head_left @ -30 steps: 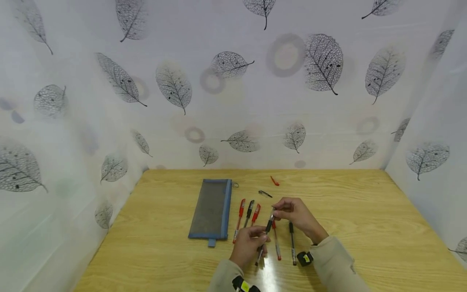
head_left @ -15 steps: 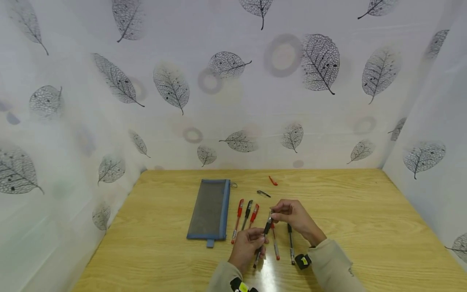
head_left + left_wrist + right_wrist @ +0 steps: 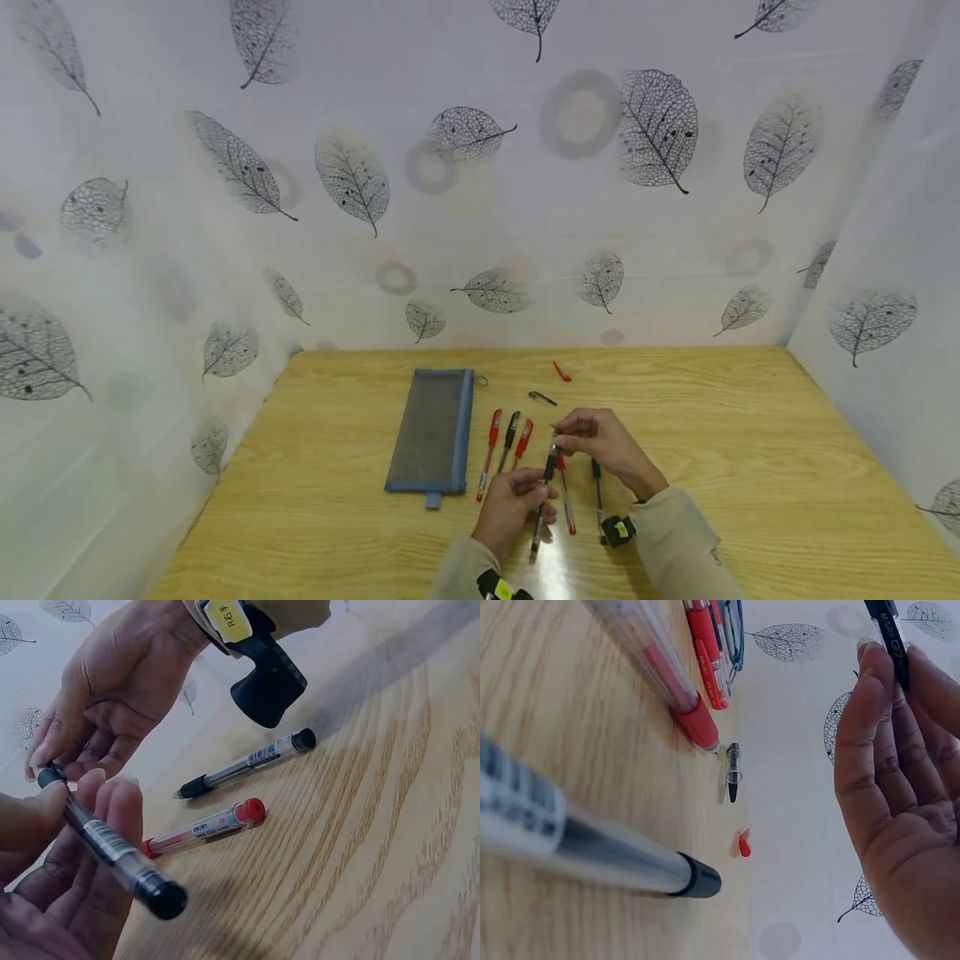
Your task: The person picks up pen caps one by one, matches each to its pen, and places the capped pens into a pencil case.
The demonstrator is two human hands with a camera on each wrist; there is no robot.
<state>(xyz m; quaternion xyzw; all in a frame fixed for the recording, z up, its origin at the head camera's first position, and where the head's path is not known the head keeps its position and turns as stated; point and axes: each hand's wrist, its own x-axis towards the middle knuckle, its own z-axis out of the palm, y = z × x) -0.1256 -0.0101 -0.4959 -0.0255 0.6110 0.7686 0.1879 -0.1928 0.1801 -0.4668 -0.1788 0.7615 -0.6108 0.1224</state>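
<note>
my left hand pinches the pen, right hand its cap; pen's right of the pouch; tail just swung away from pouch, likely an alignment tweak; can't tell if cap's fully seated
</note>
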